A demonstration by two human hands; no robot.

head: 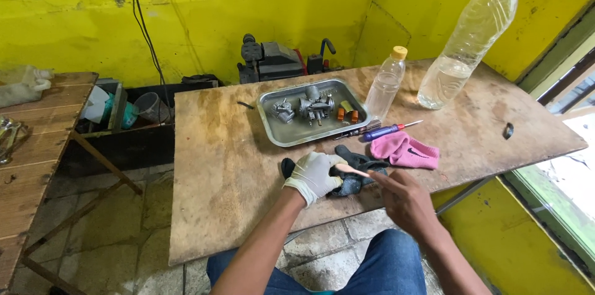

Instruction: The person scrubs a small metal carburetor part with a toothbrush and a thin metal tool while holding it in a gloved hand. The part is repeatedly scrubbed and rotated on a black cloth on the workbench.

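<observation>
My left hand (312, 175) wears a white glove and lies curled over a dark cloth (362, 168) near the front edge of the plywood table (217, 171). My bare right hand (404, 201) is just right of it and pinches a thin pale stick (352, 170), whose tip lies over the gloved fingers. Beyond the hands stands a metal tray (273, 129) holding a grey carburetor (315, 106) and small orange parts. A blue-handled screwdriver (387, 130) and a pink sock (410, 150) lie between the tray and my hands.
A small capped bottle (385, 87) and a tall clear bottle (472, 38) stand at the back right. A black machine (273, 62) sits against the yellow wall. A wooden bench (37, 146) is at the left, with a box of cups (124, 109) beside it.
</observation>
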